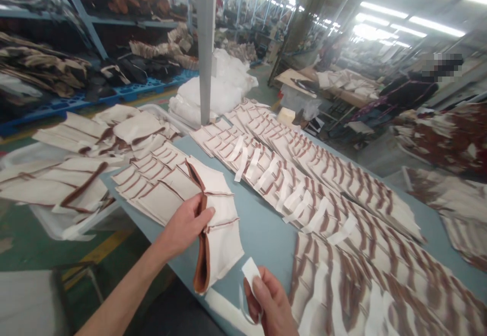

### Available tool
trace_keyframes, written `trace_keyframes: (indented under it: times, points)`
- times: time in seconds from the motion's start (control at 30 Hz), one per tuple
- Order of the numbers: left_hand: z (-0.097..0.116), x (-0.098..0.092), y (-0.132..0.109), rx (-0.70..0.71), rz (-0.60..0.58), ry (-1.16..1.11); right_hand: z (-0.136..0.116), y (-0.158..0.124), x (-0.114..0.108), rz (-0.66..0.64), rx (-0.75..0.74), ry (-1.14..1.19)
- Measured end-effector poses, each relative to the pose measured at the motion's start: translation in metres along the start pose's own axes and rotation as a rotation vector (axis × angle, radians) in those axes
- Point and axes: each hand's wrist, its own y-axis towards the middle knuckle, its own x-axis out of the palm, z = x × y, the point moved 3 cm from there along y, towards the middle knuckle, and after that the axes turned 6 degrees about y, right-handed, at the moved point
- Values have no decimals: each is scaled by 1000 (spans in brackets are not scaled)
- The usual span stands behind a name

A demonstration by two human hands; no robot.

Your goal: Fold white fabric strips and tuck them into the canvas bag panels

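Observation:
My left hand (190, 224) grips a folded cream fabric panel (222, 224) with brown edges, its thumb on the cream face and its fingers inside the brown fold. The panel stands on edge over the blue-grey table (262, 229). Between the thumb and fingers of my right hand (270, 298) is a white strip (251, 271), its end pointing up toward the panel, a small gap apart. Behind my left hand lies a stack of similar panels (152, 179). Long overlapping rows of panels (304, 174) cover the table's right side, with white strips (285, 189) laid across some.
A plastic bin (49, 219) heaped with cream and brown pieces stands left of the table. A grey post (205, 47) rises at its far end, beside white plastic bags (228, 82). Loaded shelves (125, 19) stand back left. Another person (407, 92) is at the right rear.

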Motion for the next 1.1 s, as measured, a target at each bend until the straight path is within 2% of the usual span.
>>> trace_keyframes:
  times: [0.13, 0.27, 0.33, 0.43, 0.5, 0.6, 0.7, 0.83, 0.97, 1.03, 1.1]
  points:
    - [8, -36, -26, 67, 67, 254, -12, -3, 6, 48, -92, -112]
    - [-5, -60, -50, 93, 159, 424, -44, 4, 20, 95, -258, -239]
    - [-16, -65, -58, 107, 174, 463, -64, 13, 33, 33, -390, -291]
    - [-31, -70, -70, 148, 154, 488, -85, 32, 56, -138, -552, -318]
    - [-38, -72, -79, 197, 113, 509, -90, 48, 71, -241, -544, -275]
    - [-45, -74, -92, 253, 11, 527, -92, 70, 92, -369, -441, -185]
    - [-49, -75, -103, 288, -74, 516, -95, 84, 113, -420, -398, -241]
    - [-56, -75, -111, 328, -41, 495, -91, 89, 130, -354, -370, -479]
    - [-70, -77, -112, 331, 47, 453, -76, 78, 134, -269, -293, -386]
    - [-81, -79, -111, 311, 74, 446, -72, 66, 131, -187, -357, -376]
    - [-92, -79, -109, 305, 108, 433, -70, 50, 128, -96, -476, -461]
